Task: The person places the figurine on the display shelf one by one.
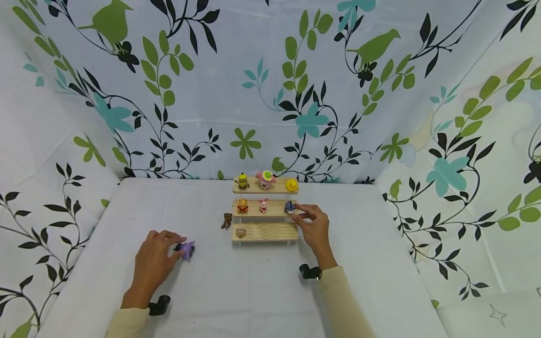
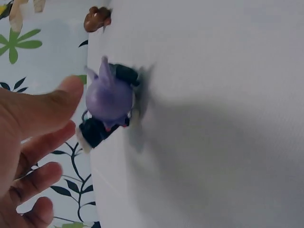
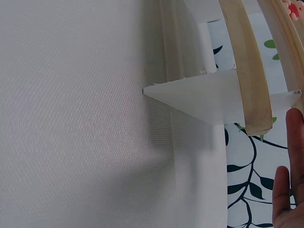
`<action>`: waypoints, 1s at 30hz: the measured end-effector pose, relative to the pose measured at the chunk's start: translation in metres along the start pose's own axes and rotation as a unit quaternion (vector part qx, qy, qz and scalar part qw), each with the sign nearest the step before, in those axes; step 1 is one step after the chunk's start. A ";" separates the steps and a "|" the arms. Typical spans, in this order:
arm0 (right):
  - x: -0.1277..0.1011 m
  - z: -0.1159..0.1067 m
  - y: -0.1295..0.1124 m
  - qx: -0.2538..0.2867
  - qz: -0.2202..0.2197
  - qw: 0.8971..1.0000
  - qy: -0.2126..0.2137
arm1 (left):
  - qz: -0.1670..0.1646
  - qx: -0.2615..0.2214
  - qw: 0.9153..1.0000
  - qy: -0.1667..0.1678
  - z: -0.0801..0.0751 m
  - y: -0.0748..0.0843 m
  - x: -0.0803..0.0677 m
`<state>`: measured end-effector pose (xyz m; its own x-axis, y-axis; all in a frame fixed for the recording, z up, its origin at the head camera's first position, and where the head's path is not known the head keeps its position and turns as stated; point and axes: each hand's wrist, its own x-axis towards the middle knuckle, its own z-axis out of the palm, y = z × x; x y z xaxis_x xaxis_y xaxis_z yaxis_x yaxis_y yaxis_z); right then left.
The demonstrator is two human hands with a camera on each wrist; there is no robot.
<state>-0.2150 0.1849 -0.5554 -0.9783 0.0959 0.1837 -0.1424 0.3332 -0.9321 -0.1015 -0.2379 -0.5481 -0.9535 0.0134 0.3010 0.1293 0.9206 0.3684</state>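
Observation:
On the white table my left hand (image 1: 154,258) is beside a purple figurine (image 1: 187,249). In the left wrist view the round-headed, eared purple figurine (image 2: 110,99) has dark parts at its sides and stands on the cloth. My thumb (image 2: 71,92) and spread fingers are close to it, not closed round it. My right hand (image 1: 313,230) pinches a small blue-grey donkey figurine (image 1: 289,207) at the right end of the middle tier of a wooden shelf (image 1: 274,209). In the right wrist view only some fingers (image 3: 295,142) show beside the shelf's edge; the donkey is hidden there.
A yellow bear figurine (image 1: 243,206) and a pink piglet figurine (image 1: 263,205) share the middle tier. Above are a one-eyed yellow figurine (image 1: 242,181), a pink figurine (image 1: 265,179) and a yellow duck (image 1: 292,185). A small tan figurine (image 1: 241,232) sits below; a brown figurine (image 1: 227,220) stands left.

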 end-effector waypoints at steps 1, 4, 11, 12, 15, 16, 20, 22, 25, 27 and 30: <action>0.000 0.000 0.000 -0.001 0.001 1.000 0.000 | 0.003 0.001 1.000 0.008 0.001 0.001 -0.001; 0.000 0.001 0.001 -0.004 0.004 1.000 0.000 | 0.008 0.003 1.000 0.023 0.005 0.005 -0.003; 0.000 0.001 -0.001 0.004 0.008 1.000 -0.004 | -0.014 0.016 0.999 0.025 0.009 0.004 -0.005; 0.000 0.001 -0.001 0.004 0.009 1.000 -0.004 | -0.020 0.019 0.999 0.022 0.008 0.003 -0.005; 0.000 0.001 -0.001 0.004 0.009 1.000 -0.003 | -0.036 0.030 0.999 0.013 0.006 0.000 -0.005; 0.000 0.001 -0.001 0.004 0.009 1.000 -0.002 | -0.040 0.033 0.999 0.012 0.006 -0.002 -0.005; 0.001 0.000 -0.001 0.004 0.009 1.000 -0.002 | -0.057 0.035 0.998 0.009 0.004 -0.008 -0.006; 0.000 0.000 -0.001 0.004 0.009 1.000 -0.002 | -0.065 0.033 0.997 0.010 0.004 -0.011 -0.007; 0.000 0.000 0.000 0.003 0.008 1.000 -0.003 | -0.075 0.033 0.997 0.015 0.006 -0.014 -0.007; 0.000 0.000 0.000 0.003 0.007 1.000 -0.003 | -0.080 0.035 0.996 0.019 0.007 -0.015 -0.007; 0.000 0.000 0.001 0.004 0.004 1.000 -0.001 | -0.082 0.048 0.995 0.025 0.010 -0.014 -0.007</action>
<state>-0.2155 0.1851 -0.5560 -0.9798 0.0960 0.1756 -0.1360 0.3244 -0.9361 -0.0999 -0.2469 -0.5643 -0.9446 -0.1575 0.2878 -0.0560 0.9417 0.3317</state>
